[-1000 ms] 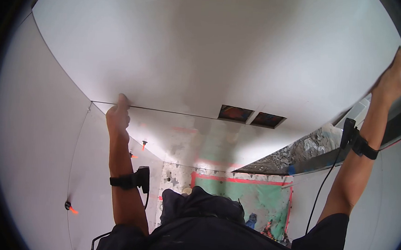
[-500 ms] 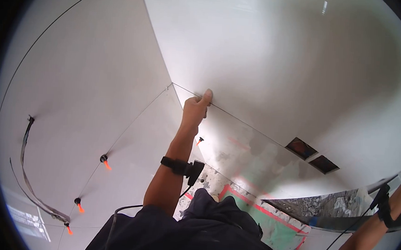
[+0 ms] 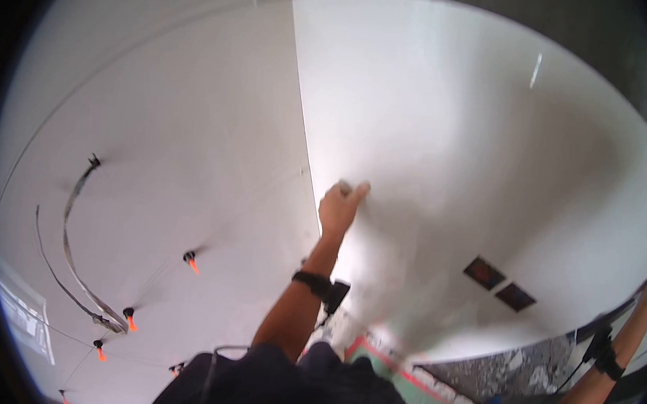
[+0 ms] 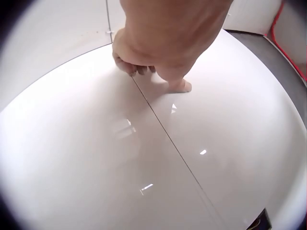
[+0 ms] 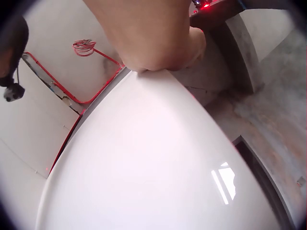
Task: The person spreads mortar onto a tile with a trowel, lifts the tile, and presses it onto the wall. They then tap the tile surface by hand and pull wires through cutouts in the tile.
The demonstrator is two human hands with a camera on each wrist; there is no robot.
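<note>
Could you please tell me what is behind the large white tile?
Rough grey wall shows past the tile at lower right; two small cutouts show something dark red. The rest is covered.

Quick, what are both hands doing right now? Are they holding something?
Left hand: fingers curled at the left edge of the white tile, gripping it.
Right hand: gripping the same tile's opposite edge.
</note>
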